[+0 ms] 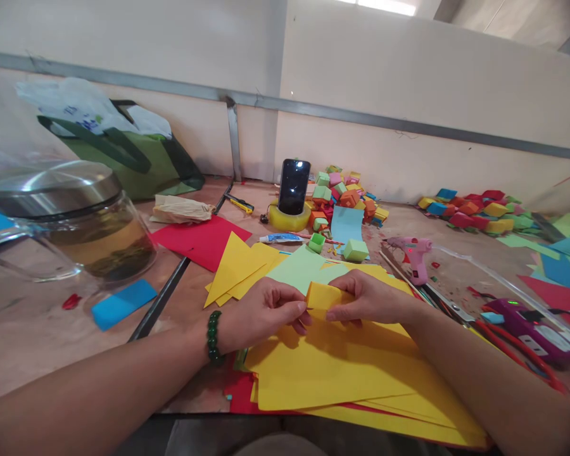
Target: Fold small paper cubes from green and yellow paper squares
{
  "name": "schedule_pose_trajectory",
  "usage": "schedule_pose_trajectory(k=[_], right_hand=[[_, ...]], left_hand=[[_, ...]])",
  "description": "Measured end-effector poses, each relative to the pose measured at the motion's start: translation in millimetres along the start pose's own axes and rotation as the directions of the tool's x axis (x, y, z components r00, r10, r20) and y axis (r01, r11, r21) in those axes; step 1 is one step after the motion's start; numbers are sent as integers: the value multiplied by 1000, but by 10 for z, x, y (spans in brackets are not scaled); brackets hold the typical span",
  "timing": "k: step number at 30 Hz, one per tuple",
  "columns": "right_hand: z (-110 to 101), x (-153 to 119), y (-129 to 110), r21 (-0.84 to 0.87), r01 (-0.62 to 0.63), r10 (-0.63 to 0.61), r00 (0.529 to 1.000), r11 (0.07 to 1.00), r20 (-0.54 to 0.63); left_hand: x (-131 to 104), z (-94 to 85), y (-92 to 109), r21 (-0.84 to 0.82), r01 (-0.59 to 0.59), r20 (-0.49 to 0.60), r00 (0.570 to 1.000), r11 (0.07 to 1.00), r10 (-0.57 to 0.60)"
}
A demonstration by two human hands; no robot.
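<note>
Between my hands is a small folded piece of yellow paper (pixel 322 297), raised just above a stack of yellow sheets (pixel 327 373). My left hand (pixel 270 310), with a green bead bracelet at its wrist, pinches the paper's left edge. The right end is gripped between the thumb and fingers of my right hand (pixel 361 297). A pale green sheet (pixel 297 271) lies just beyond. Behind it sit an open green paper box (pixel 316 242) and a closed pale green paper cube (pixel 356 250). Cut yellow triangles (pixel 235 269) rest left of these.
A glass teapot (pixel 109 240) stands at left, near a blue paper strip (pixel 123 304). A phone (pixel 294 187) leans upright in a yellow tape roll (pixel 289 218). At right are a pink glue gun (pixel 415 253), scissors (pixel 456 309) and a purple power strip (pixel 532 329). Paper cubes (pixel 479 209) lie heaped behind.
</note>
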State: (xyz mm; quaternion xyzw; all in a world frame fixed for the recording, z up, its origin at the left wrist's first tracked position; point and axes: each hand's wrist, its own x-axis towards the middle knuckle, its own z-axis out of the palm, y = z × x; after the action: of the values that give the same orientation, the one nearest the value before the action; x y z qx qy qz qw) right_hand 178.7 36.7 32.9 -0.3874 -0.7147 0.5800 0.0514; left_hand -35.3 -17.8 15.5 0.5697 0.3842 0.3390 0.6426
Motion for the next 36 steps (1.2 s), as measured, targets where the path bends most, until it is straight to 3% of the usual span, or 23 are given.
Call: schedule_pose_trajectory(k=[19, 36], right_hand=[[-35, 2, 59, -119, -32, 35, 999, 992, 26], [-15, -22, 34, -149, -25, 29, 999, 989, 20]], left_hand=[[38, -2, -60, 74, 81, 48, 995, 994, -84], [56, -2, -52, 11, 130, 51, 990, 991, -130]])
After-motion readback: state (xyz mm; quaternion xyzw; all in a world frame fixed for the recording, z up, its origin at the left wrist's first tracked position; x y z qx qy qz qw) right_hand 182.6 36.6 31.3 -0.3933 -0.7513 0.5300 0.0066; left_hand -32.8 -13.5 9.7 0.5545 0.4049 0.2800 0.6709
